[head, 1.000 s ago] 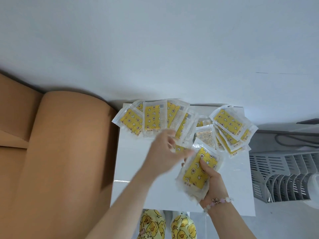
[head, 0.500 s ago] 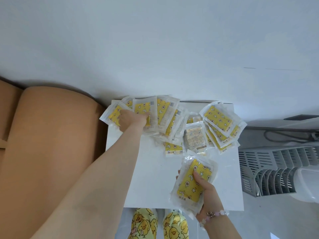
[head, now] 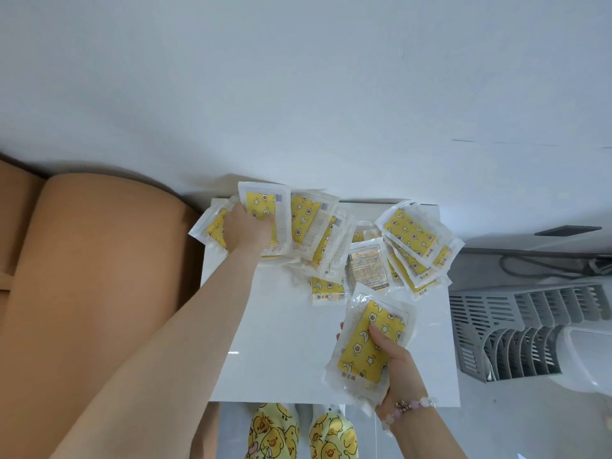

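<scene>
white tabletop [head: 281, 346] set against a pale wall, strewn with clear-wrapped packets printed in yellow with cartoon ducks and stars. the left hand [head: 246, 231], arm stretched to the table's far left corner, curls round one yellow packet [head: 263, 212], whose top edge rises past the table's far rim; the fingertips are hidden behind the hand itself. under that hand and to either side of it lies an overlapping spread of packets [head: 314, 233]. the right hand [head: 395, 366], nearer the body and well apart from the left, grips a stack of packets [head: 364, 346], thumb pressed on the yellow face and fingers wrapped beneath, the stack tilted above the table's near right part. a beaded bracelet [head: 412, 405] circles that wrist. just beyond the right hand a face-down packet [head: 367, 268] shows its printed back, and beyond it to the right a second fan of packets [head: 414, 241] reaches the far right corner. a single packet [head: 326, 289] lies between the two hands. left of the left arm stands a tan sofa [head: 99, 276], close against the table's side. right of the right hand a grey slotted rack [head: 516, 326] sits on the floor. below the table's near edge, between the forearms, shows duck-print fabric [head: 275, 432]; whether it is trousers or slippers cannot be told.
</scene>
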Tool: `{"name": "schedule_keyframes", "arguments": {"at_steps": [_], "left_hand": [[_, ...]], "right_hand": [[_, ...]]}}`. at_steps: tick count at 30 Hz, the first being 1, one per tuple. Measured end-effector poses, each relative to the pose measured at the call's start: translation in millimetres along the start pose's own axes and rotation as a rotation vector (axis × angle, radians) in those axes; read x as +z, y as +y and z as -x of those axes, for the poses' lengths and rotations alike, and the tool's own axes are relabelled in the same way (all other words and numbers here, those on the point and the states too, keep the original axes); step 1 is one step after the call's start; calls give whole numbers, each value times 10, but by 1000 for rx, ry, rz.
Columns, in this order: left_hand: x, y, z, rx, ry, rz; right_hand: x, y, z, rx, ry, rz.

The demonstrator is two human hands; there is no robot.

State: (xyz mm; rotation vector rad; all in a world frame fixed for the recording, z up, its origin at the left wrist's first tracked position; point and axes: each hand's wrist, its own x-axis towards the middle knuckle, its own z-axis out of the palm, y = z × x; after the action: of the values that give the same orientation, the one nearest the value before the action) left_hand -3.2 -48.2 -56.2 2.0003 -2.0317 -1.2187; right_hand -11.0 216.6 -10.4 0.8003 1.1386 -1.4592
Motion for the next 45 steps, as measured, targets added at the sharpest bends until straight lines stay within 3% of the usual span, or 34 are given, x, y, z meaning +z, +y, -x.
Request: {"name": "schedule_keyframes", "arguments": {"at_steps": [6, 10, 14, 18, 22, 32, 38, 45], "left_hand": [[-411, -150, 938, 318, -13, -58], [-317, -257, 1421, 171, -284, 183], [-149, -317, 1615, 127, -503, 280], [-55, -413, 1596, 89, -593, 296], [-64, -459, 1548, 103, -639, 293], [-162, -490, 1569, -7, -583, 421], [-348, -411, 1657, -169, -507, 553], [-978, -253, 2040, -193, -367, 667]], "right_hand": [[111, -33, -13, -7, -4, -20], [205, -60, -35, -14, -28, 8], [281, -37, -31, -27, -64, 106], [288, -28, -55, -46, -27, 184], [288, -55, -20, -17, -116, 130], [247, -159, 134, 34, -284, 11], [178, -340, 393, -19, -108, 231], [493, -663, 931, -90, -24, 636]]}}
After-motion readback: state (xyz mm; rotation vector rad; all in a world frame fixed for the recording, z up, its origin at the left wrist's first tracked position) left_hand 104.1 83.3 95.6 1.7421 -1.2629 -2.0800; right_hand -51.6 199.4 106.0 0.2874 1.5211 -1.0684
